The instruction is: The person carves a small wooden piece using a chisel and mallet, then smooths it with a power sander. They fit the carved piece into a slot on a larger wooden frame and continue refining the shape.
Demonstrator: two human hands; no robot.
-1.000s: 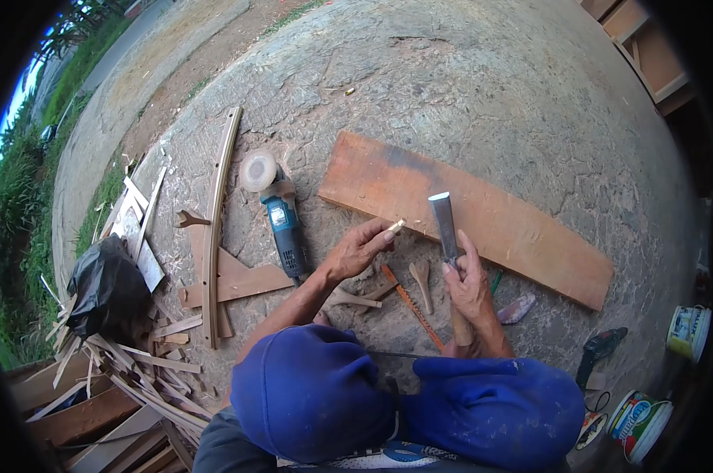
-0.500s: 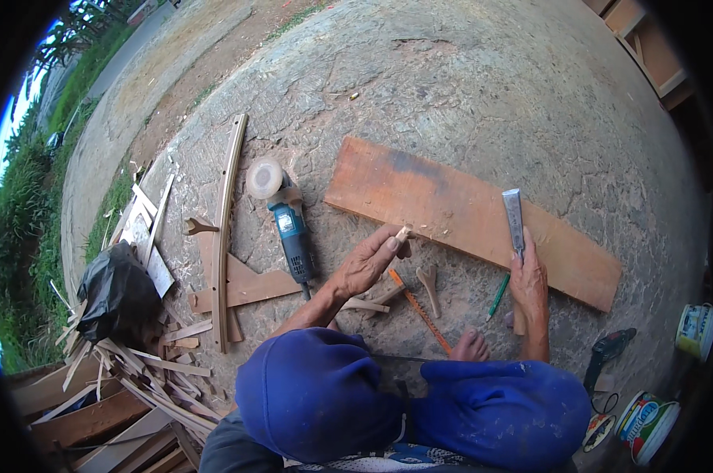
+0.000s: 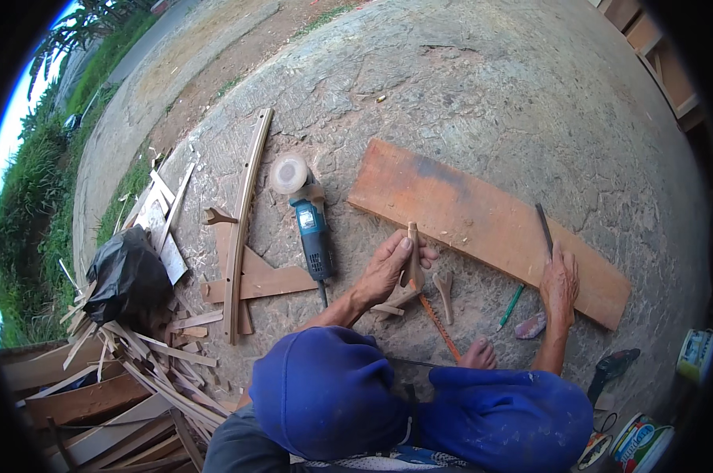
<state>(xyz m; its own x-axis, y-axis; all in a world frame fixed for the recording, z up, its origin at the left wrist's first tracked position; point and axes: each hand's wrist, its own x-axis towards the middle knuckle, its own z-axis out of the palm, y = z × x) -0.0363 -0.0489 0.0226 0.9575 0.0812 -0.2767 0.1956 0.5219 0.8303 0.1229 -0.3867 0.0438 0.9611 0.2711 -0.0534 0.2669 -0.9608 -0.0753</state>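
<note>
While the left hand (image 3: 384, 272) pinches a small wooden piece (image 3: 412, 272) between thumb and fingers, holding it roughly upright by the near edge of a broad reddish board (image 3: 490, 225), the right hand (image 3: 560, 288) is wrapped around a chisel (image 3: 543, 225) whose dark shaft points away over the board; whether it touches the wood I cannot tell. Just below the left hand lie a forked wooden piece (image 3: 444, 298) and an orange strip (image 3: 439, 325), and near the right wrist are a green pencil (image 3: 511, 307) and a reddish block (image 3: 531, 326). Of the containers, a crumpled black plastic bag (image 3: 132, 272) sits on the wood scraps (image 3: 175, 378) at the left, bulging, its contents hidden. At the right, well apart from the board, stands a pale bucket (image 3: 697, 355), with another, brightly labelled bucket (image 3: 640, 443) nearer the person; neither shows what it holds. A drill (image 3: 613, 366) lies between the board and these buckets, and an angle grinder (image 3: 313, 232) rests left of the board.
</note>
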